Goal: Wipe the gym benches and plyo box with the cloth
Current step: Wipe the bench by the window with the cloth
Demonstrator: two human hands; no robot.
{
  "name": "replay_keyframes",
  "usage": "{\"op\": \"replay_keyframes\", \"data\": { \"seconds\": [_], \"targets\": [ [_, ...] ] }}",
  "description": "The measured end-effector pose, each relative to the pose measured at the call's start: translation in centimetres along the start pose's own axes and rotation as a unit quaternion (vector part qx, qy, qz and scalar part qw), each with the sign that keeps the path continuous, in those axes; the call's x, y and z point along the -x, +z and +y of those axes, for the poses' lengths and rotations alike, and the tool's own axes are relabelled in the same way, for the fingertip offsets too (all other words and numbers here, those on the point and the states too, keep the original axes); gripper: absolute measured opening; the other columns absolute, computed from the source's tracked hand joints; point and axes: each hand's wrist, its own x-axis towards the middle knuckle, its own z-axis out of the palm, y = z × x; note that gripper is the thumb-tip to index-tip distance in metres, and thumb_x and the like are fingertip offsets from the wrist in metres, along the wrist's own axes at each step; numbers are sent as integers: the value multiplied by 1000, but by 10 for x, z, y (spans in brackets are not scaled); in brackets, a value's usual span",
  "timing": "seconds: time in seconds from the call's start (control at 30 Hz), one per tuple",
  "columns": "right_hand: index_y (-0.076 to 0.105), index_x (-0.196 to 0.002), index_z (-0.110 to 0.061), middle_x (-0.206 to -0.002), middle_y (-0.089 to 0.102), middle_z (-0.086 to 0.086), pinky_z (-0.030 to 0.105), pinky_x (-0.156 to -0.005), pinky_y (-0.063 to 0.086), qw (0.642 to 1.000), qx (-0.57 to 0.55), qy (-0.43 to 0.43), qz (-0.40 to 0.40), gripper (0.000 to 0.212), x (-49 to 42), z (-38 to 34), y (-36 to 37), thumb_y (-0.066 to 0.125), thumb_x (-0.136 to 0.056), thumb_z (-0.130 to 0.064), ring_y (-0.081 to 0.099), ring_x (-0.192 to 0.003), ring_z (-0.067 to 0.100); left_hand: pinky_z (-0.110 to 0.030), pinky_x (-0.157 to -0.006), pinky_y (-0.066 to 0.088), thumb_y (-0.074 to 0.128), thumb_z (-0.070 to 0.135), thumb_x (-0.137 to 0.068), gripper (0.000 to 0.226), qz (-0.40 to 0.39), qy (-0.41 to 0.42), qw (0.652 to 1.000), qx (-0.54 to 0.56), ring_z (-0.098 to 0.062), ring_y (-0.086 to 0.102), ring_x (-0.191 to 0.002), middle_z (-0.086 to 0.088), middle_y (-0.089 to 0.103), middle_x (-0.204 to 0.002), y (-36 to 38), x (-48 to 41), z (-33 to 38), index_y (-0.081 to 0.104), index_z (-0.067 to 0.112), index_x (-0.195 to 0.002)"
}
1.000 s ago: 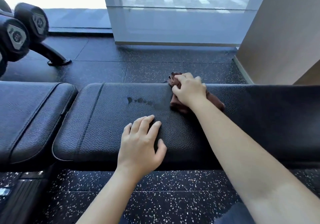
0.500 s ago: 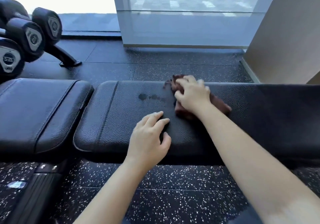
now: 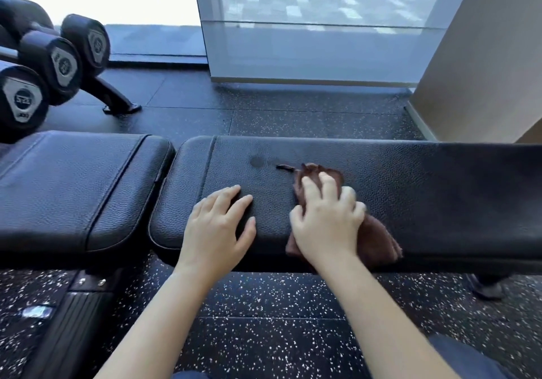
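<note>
A long black padded bench [image 3: 440, 191] runs across the view, and a second black pad [image 3: 73, 188] adjoins it on the left. A bunched brown cloth [image 3: 378, 240] lies on the long pad near its front edge. My right hand [image 3: 325, 220] sits on top of the cloth, fingers curled over it and pressing it onto the leather. My left hand [image 3: 217, 226] rests flat on the pad just left of the cloth, fingers spread. Wet spots [image 3: 257, 161] show on the leather beyond my left hand. No plyo box is in view.
Black dumbbells [image 3: 58, 61] sit on a rack at the far left. A glass panel [image 3: 308, 41] stands behind the bench, and a beige wall [image 3: 484, 70] rises at the right. The bench frame [image 3: 67, 334] and a foot [image 3: 484, 287] stand on speckled rubber flooring.
My right hand has drawn the cloth from the pad's far edge toward the near edge. My left hand has stayed flat on the pad. The view has shifted left.
</note>
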Motion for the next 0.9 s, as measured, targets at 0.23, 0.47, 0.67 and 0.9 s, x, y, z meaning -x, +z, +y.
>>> {"op": "replay_keyframes", "data": {
  "seconds": [0.23, 0.47, 0.67, 0.9],
  "targets": [
    [67, -107, -26, -115, 65, 2, 44, -72, 48, 995, -28, -90, -35, 51, 2, -29, 1, 36, -70, -42, 61, -88, 34, -50, -90, 48, 43, 35, -85, 45, 32, 15, 999, -6, -32, 60, -108, -13, 63, -119, 2, 3, -5, 69, 8, -110],
    [42, -132, -23, -143, 33, 3, 43, -99, 29, 989, -34, -59, -127, 43, -109, -19, 17, 41, -92, -35, 33, -121, 35, -50, -91, 47, 43, 36, -85, 44, 42, 16, 999, -12, -30, 59, -109, -10, 62, -120, 4, 4, -5, 68, 11, -111],
    [50, -126, -25, -138, 43, 0, 42, -91, 36, 993, -24, -98, -65, 43, -61, -13, 15, 41, -85, -37, 43, -111, 33, -44, -91, 45, 45, 35, -83, 42, 59, 7, 998, -15, -25, 54, -109, -8, 62, -120, 5, 4, -2, 68, 13, -109],
    [58, -119, -25, -131, 53, 1, 44, -86, 41, 990, -57, -122, -52, 49, -35, -16, 8, 39, -77, -41, 51, -105, 33, -45, -93, 46, 43, 35, -84, 43, 56, 8, 998, -23, -25, 55, -111, -8, 61, -123, 5, 5, -3, 68, 13, -111]
  ]
}}
